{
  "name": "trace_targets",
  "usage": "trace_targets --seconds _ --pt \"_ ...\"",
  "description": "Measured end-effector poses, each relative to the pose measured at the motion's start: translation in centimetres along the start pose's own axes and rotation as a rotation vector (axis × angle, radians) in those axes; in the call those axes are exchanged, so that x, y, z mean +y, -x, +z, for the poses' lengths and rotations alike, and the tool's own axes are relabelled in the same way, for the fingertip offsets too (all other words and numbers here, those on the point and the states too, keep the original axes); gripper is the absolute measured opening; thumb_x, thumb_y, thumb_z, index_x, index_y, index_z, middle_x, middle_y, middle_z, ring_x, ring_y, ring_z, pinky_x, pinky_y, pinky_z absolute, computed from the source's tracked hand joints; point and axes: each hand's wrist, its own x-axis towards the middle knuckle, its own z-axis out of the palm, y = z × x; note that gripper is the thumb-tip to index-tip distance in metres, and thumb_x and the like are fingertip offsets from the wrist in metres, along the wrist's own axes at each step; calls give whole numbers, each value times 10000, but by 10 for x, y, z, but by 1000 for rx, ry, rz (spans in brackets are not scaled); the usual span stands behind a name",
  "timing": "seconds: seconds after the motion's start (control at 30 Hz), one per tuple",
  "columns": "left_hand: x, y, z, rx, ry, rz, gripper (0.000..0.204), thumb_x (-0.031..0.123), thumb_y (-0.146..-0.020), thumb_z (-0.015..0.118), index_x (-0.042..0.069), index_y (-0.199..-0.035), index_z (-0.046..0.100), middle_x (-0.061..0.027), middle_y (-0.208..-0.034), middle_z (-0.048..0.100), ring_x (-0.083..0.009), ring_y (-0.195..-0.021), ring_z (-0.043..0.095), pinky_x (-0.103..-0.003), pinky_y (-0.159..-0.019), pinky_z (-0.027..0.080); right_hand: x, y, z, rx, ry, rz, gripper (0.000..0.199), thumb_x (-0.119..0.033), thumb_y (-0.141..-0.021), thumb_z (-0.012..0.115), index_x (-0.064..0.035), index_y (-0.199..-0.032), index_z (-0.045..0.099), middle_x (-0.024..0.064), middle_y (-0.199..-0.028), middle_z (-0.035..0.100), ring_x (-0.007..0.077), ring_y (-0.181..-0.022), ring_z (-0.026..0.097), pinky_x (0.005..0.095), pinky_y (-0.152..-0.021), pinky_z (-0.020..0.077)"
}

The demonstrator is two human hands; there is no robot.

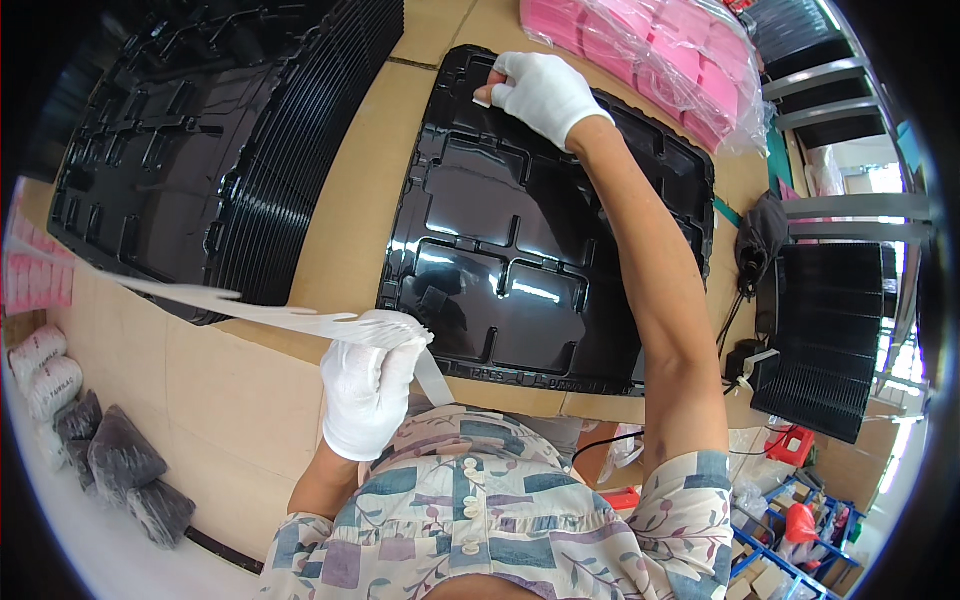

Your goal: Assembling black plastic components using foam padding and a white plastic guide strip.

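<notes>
A black plastic blister tray (470, 195) with moulded compartments lies flat on the tan work surface in front of me. My right hand (545, 95), in a white glove with bare fingertips, reaches over it to the far left corner. Its fingers are pinched together there, with a small white bit at the tips that is too small to name. My left hand (370, 385), also in a white glove, is closed around a bundle of long white strips (290, 318) near the tray's front left corner. The strips trail off to the left, and one short end hangs below the hand.
A tall stack of black trays (190, 150) stands at the left. Pink foam pieces in clear plastic (660, 55) lie at the back right. Further right is another stack of black trays (825, 330) and a dark cloth-like bundle (762, 235). Dark bags (125, 455) sit lower left.
</notes>
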Motion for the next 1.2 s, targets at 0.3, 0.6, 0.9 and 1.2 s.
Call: trace_targets --seconds 0.3,0.6,0.9,1.2 --pt "-5 0 1 14 -32 77 85 -3 -856 665 19 -938 676 -141 -937 701 -306 -813 676 -373 -718 534 -8 11 5 49 74 29 280 -319 -904 633 -55 -978 686 181 -879 716 372 -865 686 420 -797 532" --pt "0 -3 -1 -30 73 28 68 15 -876 652 15 -943 662 -144 -912 687 -302 -782 672 -375 -675 528 -15 5 4 49 293 -63 235 -267 -914 599 -48 -968 665 191 -860 704 379 -865 679 444 -814 531" --pt "0 -1 -4 -53 79 0 101 29 -890 647 15 -980 689 -142 -899 694 -295 -774 676 -378 -668 528 -6 -4 1 58 287 -191 194 -231 -875 637 -50 -934 601 219 -778 673 413 -783 670 468 -728 543" --pt "5 -4 -3 -80 45 -6 88 -78 -870 588 6 -893 589 -148 -905 669 -231 -722 640 -316 -634 501 -15 -2 -2 36 301 -219 119 -148 -862 598 -45 -918 582 213 -750 667 413 -752 666 488 -720 539"
